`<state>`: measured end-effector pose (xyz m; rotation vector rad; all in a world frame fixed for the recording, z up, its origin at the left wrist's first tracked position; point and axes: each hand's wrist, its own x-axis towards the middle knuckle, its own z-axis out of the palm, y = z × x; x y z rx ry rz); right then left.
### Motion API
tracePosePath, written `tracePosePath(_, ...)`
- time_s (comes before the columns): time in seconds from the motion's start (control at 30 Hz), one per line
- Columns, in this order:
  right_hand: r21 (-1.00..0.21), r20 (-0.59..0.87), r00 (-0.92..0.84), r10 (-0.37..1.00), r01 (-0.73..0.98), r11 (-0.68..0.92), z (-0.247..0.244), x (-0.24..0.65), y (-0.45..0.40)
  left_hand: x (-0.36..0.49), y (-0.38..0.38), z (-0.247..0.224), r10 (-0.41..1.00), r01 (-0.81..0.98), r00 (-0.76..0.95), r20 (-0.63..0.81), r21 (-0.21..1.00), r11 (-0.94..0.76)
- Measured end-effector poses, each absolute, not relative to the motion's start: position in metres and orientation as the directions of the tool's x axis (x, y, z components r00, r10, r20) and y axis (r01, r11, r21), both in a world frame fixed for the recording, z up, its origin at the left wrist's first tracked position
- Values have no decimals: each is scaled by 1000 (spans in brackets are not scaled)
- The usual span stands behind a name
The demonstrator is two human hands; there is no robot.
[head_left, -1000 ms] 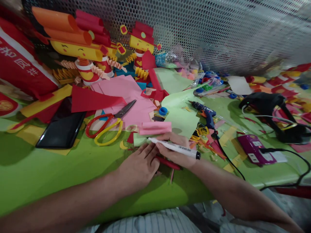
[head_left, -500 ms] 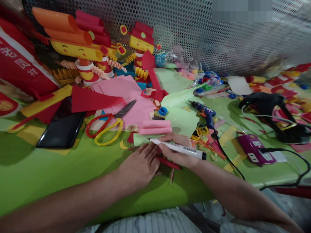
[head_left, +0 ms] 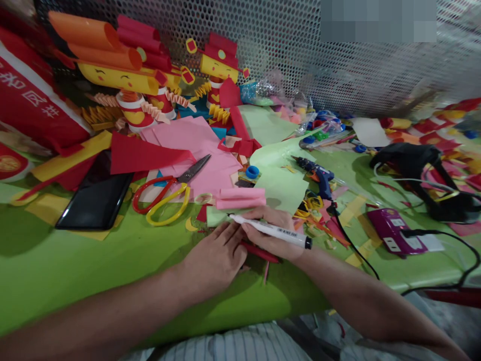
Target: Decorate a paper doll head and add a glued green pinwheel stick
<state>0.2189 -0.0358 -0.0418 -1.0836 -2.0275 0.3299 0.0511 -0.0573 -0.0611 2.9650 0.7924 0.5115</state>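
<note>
At the frame's centre, the right hand (head_left: 271, 231) grips a white marker (head_left: 276, 232) firmly, its dark tip at the pale green paper (head_left: 216, 217), just below the pink paper roll (head_left: 240, 201). The left hand (head_left: 214, 258) lies over the green paper's lower edge — whether it pinches, I cannot tell. Drawing seems the step in hand — a next stroke would call for steady paper and light pressure.

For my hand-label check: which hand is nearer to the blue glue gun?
Right. The right hand, holding the white marker, is on the wearer's side of the blue glue gun and to its left; the left hand lies farther left and closer to the wearer.
</note>
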Motion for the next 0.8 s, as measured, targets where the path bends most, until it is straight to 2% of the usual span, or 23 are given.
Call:
tracePosePath(0.23, -498, 546, -349, 762, 596, 630, -42, 217, -33, 51, -57, -62, 483, 486, 816, 318, 76, -870)
tracePosePath(0.47, -552, 522, -332, 786, 571, 608, -40, 220, -36, 51, -56, -60, 488, 483, 818, 305, 97, -870)
tracePosePath(0.8, -530, 542, -304, 783, 600, 599, -40, 218, -36, 51, -58, -62, 480, 482, 815, 325, 81, -872)
